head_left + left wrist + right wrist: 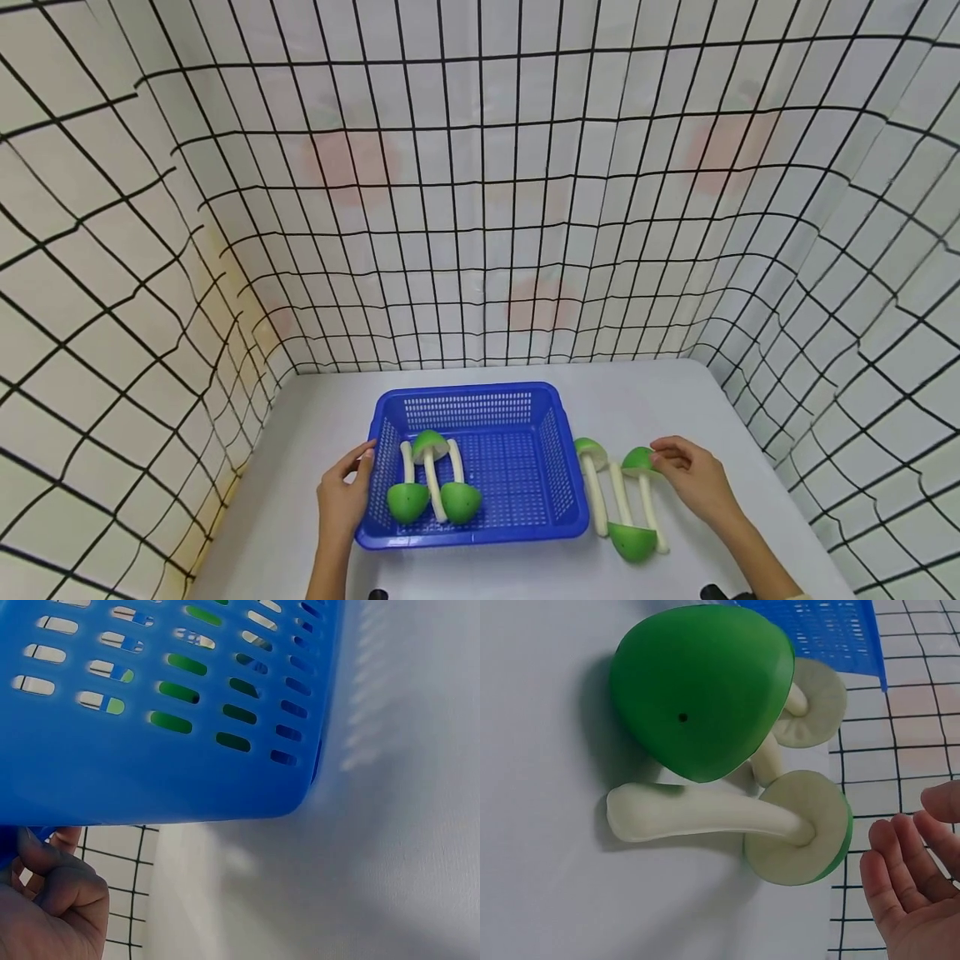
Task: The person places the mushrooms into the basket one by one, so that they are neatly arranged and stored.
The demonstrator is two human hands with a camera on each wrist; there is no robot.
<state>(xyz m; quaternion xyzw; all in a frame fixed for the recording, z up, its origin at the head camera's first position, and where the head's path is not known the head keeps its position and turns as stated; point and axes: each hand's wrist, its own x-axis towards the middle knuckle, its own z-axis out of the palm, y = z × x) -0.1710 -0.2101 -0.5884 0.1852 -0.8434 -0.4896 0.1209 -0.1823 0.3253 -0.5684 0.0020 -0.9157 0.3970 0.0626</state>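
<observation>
I brace the basket (472, 400) with my left hand (343, 493) gripping its rim; my right hand (693, 477), fingers loose, reaches the mushroom (639, 461) right of the basket, so a pinch comes next.

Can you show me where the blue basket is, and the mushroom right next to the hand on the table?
blue basket (468, 392): head view, on its far rim.
green toy mushroom (639, 460): head view, on its green cap.
right hand (693, 477): head view, on the back of the hand.

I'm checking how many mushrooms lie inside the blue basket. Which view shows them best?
The head view: three green-capped mushrooms lie in full sight inside the blue basket. The left wrist view gives only green glimpses through the basket wall's slots. The right wrist view shows just a basket corner, none of its contents.
</observation>
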